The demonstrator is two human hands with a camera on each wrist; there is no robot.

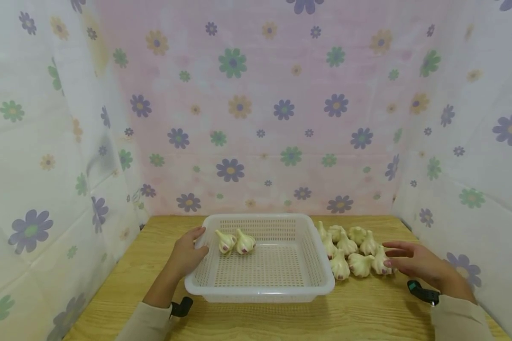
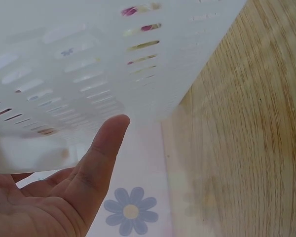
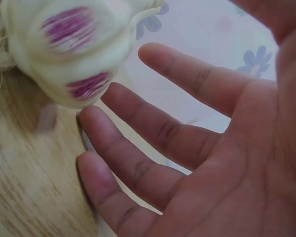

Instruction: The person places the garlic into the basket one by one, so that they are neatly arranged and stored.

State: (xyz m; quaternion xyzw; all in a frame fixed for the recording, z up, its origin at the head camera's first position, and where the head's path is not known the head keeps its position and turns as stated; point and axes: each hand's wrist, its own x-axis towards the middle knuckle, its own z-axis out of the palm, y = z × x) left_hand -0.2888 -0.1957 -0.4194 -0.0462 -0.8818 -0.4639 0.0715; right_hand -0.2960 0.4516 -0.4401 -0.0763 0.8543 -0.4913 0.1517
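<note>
A white plastic basket (image 1: 260,290) with slotted walls stands on the table, holding two garlic bulbs (image 1: 245,242) at its far left. My left hand (image 1: 188,253) rests at the basket's left rim, its thumb (image 2: 106,148) stretched out beside the slotted wall in the left wrist view. Right of the basket lies a group of several garlic bulbs (image 1: 346,244). At that group's right end, my right hand (image 1: 422,263) reaches towards a purple-streaked garlic bulb (image 3: 71,47). Its fingers are spread and fairly straight, with fingertips close to the bulb; whether they touch it I cannot tell.
The wooden table (image 1: 128,279) is enclosed by flower-printed cloth (image 1: 264,142) at the back and both sides. A dark device is strapped to each wrist, the right one (image 1: 422,292) just above the table by the garlic group.
</note>
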